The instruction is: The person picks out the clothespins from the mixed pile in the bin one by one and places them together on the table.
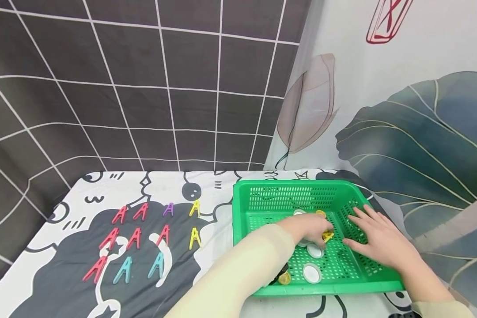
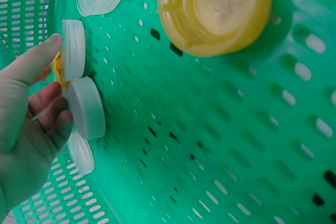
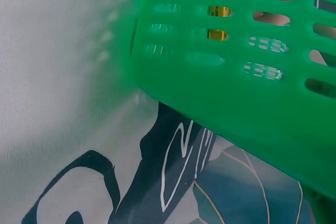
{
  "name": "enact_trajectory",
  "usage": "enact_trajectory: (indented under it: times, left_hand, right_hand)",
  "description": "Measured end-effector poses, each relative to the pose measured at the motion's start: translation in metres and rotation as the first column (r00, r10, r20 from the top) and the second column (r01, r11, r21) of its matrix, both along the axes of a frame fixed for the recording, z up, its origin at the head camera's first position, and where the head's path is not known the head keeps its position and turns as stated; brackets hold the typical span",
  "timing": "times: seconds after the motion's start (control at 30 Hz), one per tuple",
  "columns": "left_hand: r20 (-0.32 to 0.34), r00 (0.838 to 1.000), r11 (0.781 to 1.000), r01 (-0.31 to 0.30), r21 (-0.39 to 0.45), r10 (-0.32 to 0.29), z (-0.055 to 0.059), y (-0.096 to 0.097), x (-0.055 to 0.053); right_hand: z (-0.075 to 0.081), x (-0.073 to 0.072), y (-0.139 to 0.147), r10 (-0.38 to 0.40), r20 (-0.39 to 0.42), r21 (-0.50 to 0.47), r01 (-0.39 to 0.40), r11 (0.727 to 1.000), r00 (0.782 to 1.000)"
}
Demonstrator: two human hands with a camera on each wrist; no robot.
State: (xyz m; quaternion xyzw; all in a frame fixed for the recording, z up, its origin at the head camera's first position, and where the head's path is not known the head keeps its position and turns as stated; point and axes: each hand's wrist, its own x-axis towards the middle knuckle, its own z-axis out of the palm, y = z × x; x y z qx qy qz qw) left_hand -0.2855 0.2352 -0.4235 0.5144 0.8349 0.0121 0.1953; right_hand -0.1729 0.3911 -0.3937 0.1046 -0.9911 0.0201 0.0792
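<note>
My left hand (image 1: 312,227) reaches down into a green plastic basket (image 1: 238,238). Its thumb and fingers pinch a yellow clothespin (image 1: 327,237), partly hidden behind white bottle caps (image 2: 86,107) in the left wrist view. Loose on the basket floor lie more white caps (image 1: 312,273) and a yellow cap (image 2: 215,11). At the basket's right wall, my right hand (image 1: 375,238) spreads its straight fingers against the inner side. The right wrist view shows only the outside of the basket wall (image 3: 236,103), without the hand.
Left of the basket, clothespins lie in rows on the patterned cloth (image 1: 59,260): several red ones (image 1: 134,239), blue ones (image 1: 123,270), yellow ones (image 1: 194,238) and a purple one (image 1: 168,209). Behind stands a dark gridded backdrop (image 1: 191,110). Beneath my left forearm, something black (image 1: 279,273) sits beside a yellow cap.
</note>
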Motion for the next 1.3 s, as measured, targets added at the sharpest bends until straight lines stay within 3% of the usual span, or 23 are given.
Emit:
enact_trajectory:
  times: [0.13, 0.27, 0.37, 0.53, 0.8, 0.97, 1.3]
  left_hand:
    - [-0.016, 1.0, 1.0, -0.023, -0.007, 0.023, 0.003, 0.003, 0.003]
    - [-0.078, 0.996, 0.999, -0.035, -0.035, 0.032, 0.004, 0.006, 0.008]
    - [-0.127, 0.992, 0.998, -0.029, -0.051, 0.023, 0.003, 0.007, 0.01]
    - [-0.144, 0.99, 0.998, -0.019, -0.066, 0.009, 0.004, 0.01, 0.01]
    - [-0.069, 0.998, 0.998, 0.003, -0.064, -0.008, 0.004, 0.013, 0.009]
    - [-0.04, 0.999, 1.0, -0.016, -0.009, 0.015, 0.009, 0.009, 0.01]
    - [-0.034, 0.999, 0.994, -0.014, 0.108, 0.018, 0.022, 0.002, 0.002]
  right_hand:
    - [0.002, -0.001, 0.001, 0.001, -0.002, 0.008, -0.001, 1.0, 1.0]
    - [0.001, -0.001, 0.002, 0.001, 0.01, 0.0, -0.001, 1.0, 1.0]
    - [0.001, -0.002, 0.001, 0.004, 0.014, -0.003, -0.004, 1.0, 1.0]
    - [0.004, -0.003, 0.0, -0.001, 0.013, 0.007, 0.001, 1.0, 1.0]
    - [0.0, -0.001, 0.001, 0.003, 0.004, 0.003, -0.003, 1.0, 1.0]
    - [-0.003, 0.001, 0.002, 0.008, -0.017, -0.005, -0.008, 1.0, 1.0]
    - [0.0, -0.001, -0.001, -0.016, 0.026, 0.015, 0.015, 1.0, 1.0]
